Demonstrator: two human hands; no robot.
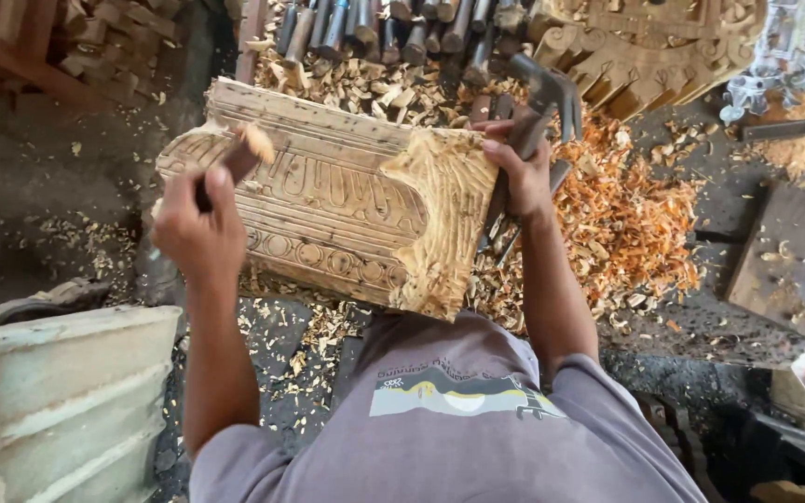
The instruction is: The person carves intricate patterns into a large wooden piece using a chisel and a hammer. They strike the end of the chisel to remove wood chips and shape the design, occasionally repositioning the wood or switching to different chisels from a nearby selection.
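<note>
Pale carved wood fills the middle of the view: a long rectangular panel of light timber [328,200], cut with rows of arches and small circles, lies slanted across the dark floor [48,177] in front of the person. Its right end is rough and gouged, not yet patterned. The left hand [199,228] is closed round a dark wooden-handled carving tool [235,163] whose frayed pale top stands above the panel's left end. The right hand [519,172] grips the panel's far right corner, its fingers curled also over the grey metal chisels [542,102] that lean there.

Right of the panel spreads a heap of orange and tan wood shavings [626,224]. At the far edge lies a row of dark round tool handles [375,33], and beside them on the right another ornate carved piece of pale wood [645,47]. A grey ribbed concrete block [58,401] stands near left. The person's grey shirt [458,428], near, carries a printed oblong picture in white, yellow and black.
</note>
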